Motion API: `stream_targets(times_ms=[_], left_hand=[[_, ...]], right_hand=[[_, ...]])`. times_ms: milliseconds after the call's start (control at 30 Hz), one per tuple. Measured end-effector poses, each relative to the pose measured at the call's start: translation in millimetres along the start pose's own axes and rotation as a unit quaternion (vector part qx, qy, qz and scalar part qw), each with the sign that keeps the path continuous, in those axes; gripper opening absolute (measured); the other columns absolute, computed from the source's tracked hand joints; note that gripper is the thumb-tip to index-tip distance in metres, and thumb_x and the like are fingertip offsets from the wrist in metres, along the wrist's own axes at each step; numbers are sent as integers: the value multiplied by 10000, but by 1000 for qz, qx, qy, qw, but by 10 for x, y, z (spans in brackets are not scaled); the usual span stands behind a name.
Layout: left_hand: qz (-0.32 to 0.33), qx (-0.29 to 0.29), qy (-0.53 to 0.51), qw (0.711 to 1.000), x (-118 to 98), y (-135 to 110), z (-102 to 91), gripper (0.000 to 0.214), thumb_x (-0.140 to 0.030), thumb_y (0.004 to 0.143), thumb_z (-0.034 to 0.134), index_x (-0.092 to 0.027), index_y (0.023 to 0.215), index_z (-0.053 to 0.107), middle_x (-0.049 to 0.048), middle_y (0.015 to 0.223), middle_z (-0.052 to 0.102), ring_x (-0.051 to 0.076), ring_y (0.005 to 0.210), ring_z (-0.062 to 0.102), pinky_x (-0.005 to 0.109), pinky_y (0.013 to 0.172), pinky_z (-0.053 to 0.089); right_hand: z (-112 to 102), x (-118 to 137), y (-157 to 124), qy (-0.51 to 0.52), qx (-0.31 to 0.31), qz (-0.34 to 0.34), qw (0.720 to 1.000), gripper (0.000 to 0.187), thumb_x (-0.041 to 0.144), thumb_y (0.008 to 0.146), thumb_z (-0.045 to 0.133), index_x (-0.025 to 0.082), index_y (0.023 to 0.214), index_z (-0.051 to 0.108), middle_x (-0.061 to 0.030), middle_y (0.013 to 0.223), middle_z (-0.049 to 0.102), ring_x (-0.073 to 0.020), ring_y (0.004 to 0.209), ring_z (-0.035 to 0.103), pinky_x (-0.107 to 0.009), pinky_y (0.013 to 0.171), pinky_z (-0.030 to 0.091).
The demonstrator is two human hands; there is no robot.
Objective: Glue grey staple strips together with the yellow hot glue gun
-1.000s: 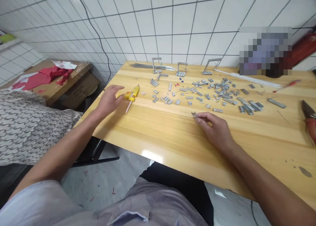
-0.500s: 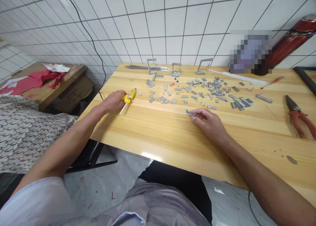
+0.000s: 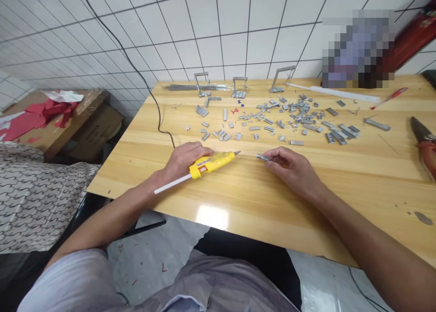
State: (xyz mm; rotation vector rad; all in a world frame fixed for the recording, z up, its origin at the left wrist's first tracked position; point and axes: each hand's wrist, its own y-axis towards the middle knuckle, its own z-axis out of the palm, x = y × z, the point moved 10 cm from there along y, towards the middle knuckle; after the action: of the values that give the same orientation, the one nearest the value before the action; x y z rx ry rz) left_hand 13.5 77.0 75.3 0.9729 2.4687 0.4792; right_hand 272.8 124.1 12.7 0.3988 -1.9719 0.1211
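My left hand (image 3: 185, 160) is wrapped round a yellow hot glue gun (image 3: 216, 162), its nozzle pointing right. A white glue stick (image 3: 173, 184) sticks out of the gun's back end. Between the thumb and fingers of my right hand (image 3: 289, 166) is a small grey metal strip piece (image 3: 261, 157), just right of the nozzle and apart from it. Beyond my hands, many short grey metal pieces (image 3: 303, 110) lie scattered on the wooden table (image 3: 143, 141). Three small bent-metal frames stand along the back, one of them the right-hand frame (image 3: 279, 78).
Thin metal rods (image 3: 184, 87) lie at the back left. To the right are a red pen (image 3: 390, 98), pliers (image 3: 425, 144) and a red flask (image 3: 412, 39). A black cord (image 3: 158, 116) runs down to my left hand. Cardboard boxes (image 3: 78, 126) stand left of the table.
My left hand has lifted the glue gun and brought it right and nearer, close to my right hand. The right hand still pinches the metal piece. The camera view has shifted slightly.
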Motion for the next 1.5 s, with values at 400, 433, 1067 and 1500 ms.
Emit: stream_targets(times_ms=[400,433,1067,1500], left_hand=[[46,-21,-57,997,-45,-34,411,348,-458,1094,504,-177,1138,706,81,869,720,181,770,662,303,698,516],[43,-18,-66,997,-44,-34,415,342,-453,1089,518,-174,1131,710,89,882,717,186,788,665,303,703,523],[46,-1,-98,994,-121,14,453,167,-279,1080,562,-179,1111,693,80,899,723,171,801,677,281,707,542],[47,11,-79,996,-125,20,475,179,-288,1092,544,-170,1072,678,67,879,700,160,793,659,266,698,526]], right_hand=[[127,-25,-31,-26,8,-42,999,143,336,908,693,257,993,777,-22,829,717,-157,691,612,-294,606,490],[133,-18,-35,-28,10,-43,999,140,331,910,690,260,993,777,-19,826,715,-157,690,613,-294,607,490],[144,85,-50,-41,23,-75,996,137,228,916,658,265,976,776,2,787,682,-128,629,563,-288,620,482],[139,113,-56,-47,20,-93,994,126,215,907,663,267,970,759,4,801,691,-126,637,565,-286,591,437]])
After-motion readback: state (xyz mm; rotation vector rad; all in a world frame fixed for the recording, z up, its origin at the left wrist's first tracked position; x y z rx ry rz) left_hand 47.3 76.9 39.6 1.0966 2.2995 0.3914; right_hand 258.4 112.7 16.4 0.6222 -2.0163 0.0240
